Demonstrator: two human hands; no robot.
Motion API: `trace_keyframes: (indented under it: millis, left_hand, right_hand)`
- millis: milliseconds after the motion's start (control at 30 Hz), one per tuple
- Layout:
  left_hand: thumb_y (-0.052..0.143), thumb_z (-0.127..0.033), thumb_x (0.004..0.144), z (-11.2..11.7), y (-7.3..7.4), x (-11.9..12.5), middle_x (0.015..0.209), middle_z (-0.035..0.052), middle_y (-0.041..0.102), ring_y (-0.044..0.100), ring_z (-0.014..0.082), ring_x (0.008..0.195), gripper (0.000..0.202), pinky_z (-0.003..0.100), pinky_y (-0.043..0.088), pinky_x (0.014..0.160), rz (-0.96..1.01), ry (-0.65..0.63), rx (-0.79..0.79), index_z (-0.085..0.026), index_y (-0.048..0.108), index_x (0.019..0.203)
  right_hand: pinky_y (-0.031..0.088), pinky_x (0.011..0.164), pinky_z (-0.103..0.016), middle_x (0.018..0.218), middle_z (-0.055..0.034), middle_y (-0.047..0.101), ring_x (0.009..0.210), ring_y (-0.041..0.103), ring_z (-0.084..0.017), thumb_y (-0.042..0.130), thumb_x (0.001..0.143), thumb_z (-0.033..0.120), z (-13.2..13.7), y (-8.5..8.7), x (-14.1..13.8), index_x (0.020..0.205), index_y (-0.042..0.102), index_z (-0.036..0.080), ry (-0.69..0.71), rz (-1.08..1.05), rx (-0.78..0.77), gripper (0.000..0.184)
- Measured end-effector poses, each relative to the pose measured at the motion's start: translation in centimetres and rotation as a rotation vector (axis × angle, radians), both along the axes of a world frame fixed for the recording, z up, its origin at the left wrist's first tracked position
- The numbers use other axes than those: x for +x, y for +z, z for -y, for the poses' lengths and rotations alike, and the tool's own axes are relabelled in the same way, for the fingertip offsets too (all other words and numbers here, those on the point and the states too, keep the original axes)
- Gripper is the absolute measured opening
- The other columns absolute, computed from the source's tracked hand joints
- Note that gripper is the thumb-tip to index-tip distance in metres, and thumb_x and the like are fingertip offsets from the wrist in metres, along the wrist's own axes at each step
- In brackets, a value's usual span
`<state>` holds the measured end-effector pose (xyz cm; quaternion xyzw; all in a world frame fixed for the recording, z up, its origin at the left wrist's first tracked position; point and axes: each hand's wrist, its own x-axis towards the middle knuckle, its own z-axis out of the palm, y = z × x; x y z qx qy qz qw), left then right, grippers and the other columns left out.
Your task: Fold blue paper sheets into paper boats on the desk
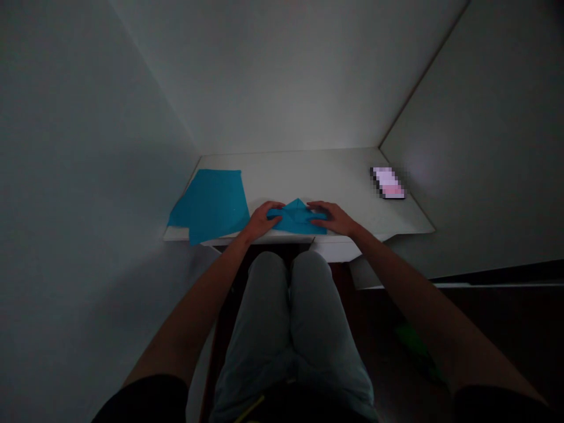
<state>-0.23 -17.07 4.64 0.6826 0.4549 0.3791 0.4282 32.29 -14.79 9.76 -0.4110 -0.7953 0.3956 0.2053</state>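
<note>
Currently, the folded blue paper (297, 218) sits at the middle of the front edge of the white tabletop (317, 176), its top rising to a point and its lower edge about level with the tabletop's edge. The left hand (263, 220) and right hand (328, 217) rest on its two ends, palms down. Both look open, fingers lying over the paper, with no closed grip visible. Just beyond the left hand, a flat sheet of the same blue paper (211, 205) lies toward the front left corner, one of its corners hanging past the front edge. Near the back right corner is a pinkish-white object (388, 183), too pixelated to name. Knees in grey trousers (288, 288) sit just below the front edge.

Risks, judged from this layout: the folded piece has little tabletop on its near side, so a pull toward the body could tip it over the edge. The overhanging sheet could slide off if the left forearm (211, 282) brushes it. Lifting either hand could let the folds spring open. Dim light may hide a misaligned crease.
</note>
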Motion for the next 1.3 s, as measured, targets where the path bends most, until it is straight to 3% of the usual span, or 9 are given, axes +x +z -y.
trace_keyframes:
  millis: [233, 367, 600, 733, 833, 967, 1067, 1200, 1300]
  left_hand:
    - [0.074, -0.018, 0.093, 0.0, -0.4, 0.0, 0.138, 0.0089, 0.065, 0.059, 0.0268, 0.135, 0.033, 0.052, 0.046, 0.124, -0.176, 0.061, 0.168, -0.026, 0.075, 0.125]
    - [0.075, -0.020, 0.093, 0.3, 0.2, 0.2, 0.133, 0.0083, 0.070, 0.062, 0.0272, 0.130, 0.045, 0.051, 0.049, 0.120, -0.214, 0.079, 0.132, -0.025, 0.070, 0.137]
    - [0.074, -0.029, 0.096, 0.6, 0.9, 0.5, 0.120, 0.0088, 0.075, 0.070, 0.0245, 0.116, 0.028, 0.045, 0.056, 0.112, -0.100, 0.108, 0.026, -0.021, 0.073, 0.123]
    - [0.072, -0.024, 0.094, 0.5, 0.6, 0.1, 0.125, 0.0091, 0.069, 0.070, 0.0214, 0.112, 0.035, 0.043, 0.057, 0.109, -0.067, 0.110, 0.020, -0.021, 0.071, 0.128]
    - [0.075, -0.022, 0.092, 0.3, 0.5, 0.0, 0.130, 0.0093, 0.064, 0.066, 0.0233, 0.118, 0.034, 0.046, 0.054, 0.114, -0.152, 0.094, 0.069, -0.024, 0.075, 0.125]
    - [0.072, -0.026, 0.096, 0.5, 0.8, 0.2, 0.129, 0.0089, 0.068, 0.059, 0.0277, 0.129, 0.020, 0.051, 0.045, 0.120, -0.299, 0.079, 0.165, -0.027, 0.081, 0.113]
    - [0.069, -0.034, 0.101, 1.5, 1.2, 0.0, 0.134, 0.0088, 0.072, 0.059, 0.0303, 0.133, 0.027, 0.054, 0.041, 0.122, -0.372, -0.018, 0.208, -0.028, 0.080, 0.125]
    - [0.081, -0.052, 0.091, 3.6, 1.4, -1.2, 0.159, 0.0081, 0.061, 0.050, 0.0357, 0.150, 0.065, 0.055, 0.032, 0.129, -0.418, -0.146, 0.254, -0.032, 0.066, 0.151]
    - [0.083, -0.046, 0.089, 5.0, 1.3, -1.8, 0.158, 0.0060, 0.063, 0.050, 0.0359, 0.150, 0.066, 0.057, 0.031, 0.129, -0.432, -0.167, 0.253, -0.035, 0.065, 0.152]
  right_hand:
    - [0.052, 0.115, -0.057, 0.142, -0.0084, 0.073, 0.129, 0.070, -0.033, 0.069, 0.098, 0.045, -0.1, -0.3, 0.0, 0.145, 0.070, 0.029, 0.016, 0.104, 0.161, 0.049]
    - [0.057, 0.108, -0.054, 0.128, -0.0089, 0.079, 0.117, 0.074, -0.032, 0.066, 0.101, 0.051, 0.0, -0.3, -0.2, 0.130, 0.078, 0.028, -0.025, 0.122, 0.144, 0.040]
    - [0.053, 0.112, -0.055, 0.128, -0.0075, 0.079, 0.121, 0.073, -0.032, 0.063, 0.102, 0.052, -0.4, -0.5, -0.2, 0.108, 0.085, 0.028, 0.032, 0.187, 0.204, 0.033]
    - [0.056, 0.105, -0.054, 0.124, -0.0100, 0.079, 0.113, 0.074, -0.031, 0.063, 0.100, 0.043, -0.3, -0.8, 0.0, 0.130, 0.077, 0.026, -0.063, 0.184, 0.173, 0.037]
    - [0.054, 0.107, -0.052, 0.135, -0.0121, 0.075, 0.122, 0.070, -0.032, 0.062, 0.100, 0.037, 0.1, -0.6, -0.2, 0.143, 0.069, 0.025, -0.066, 0.185, 0.230, 0.045]
    - [0.047, 0.108, -0.055, 0.144, -0.0094, 0.072, 0.132, 0.065, -0.033, 0.057, 0.101, 0.026, 0.7, 0.0, -0.7, 0.127, 0.078, 0.029, -0.003, 0.344, 0.373, 0.034]
    - [0.042, 0.109, -0.056, 0.138, -0.0066, 0.076, 0.129, 0.068, -0.031, 0.057, 0.100, 0.022, 1.4, 0.5, -0.7, 0.125, 0.079, 0.031, 0.031, 0.434, 0.389, 0.035]
    - [0.040, 0.112, -0.055, 0.155, -0.0093, 0.065, 0.139, 0.062, -0.033, 0.063, 0.103, 0.044, 3.6, 1.2, 0.0, 0.151, 0.065, 0.031, 0.102, 0.449, 0.387, 0.050]
    - [0.040, 0.113, -0.054, 0.164, -0.0122, 0.056, 0.147, 0.056, -0.035, 0.069, 0.098, 0.058, 5.7, 1.3, 0.8, 0.162, 0.053, 0.029, 0.122, 0.446, 0.394, 0.071]
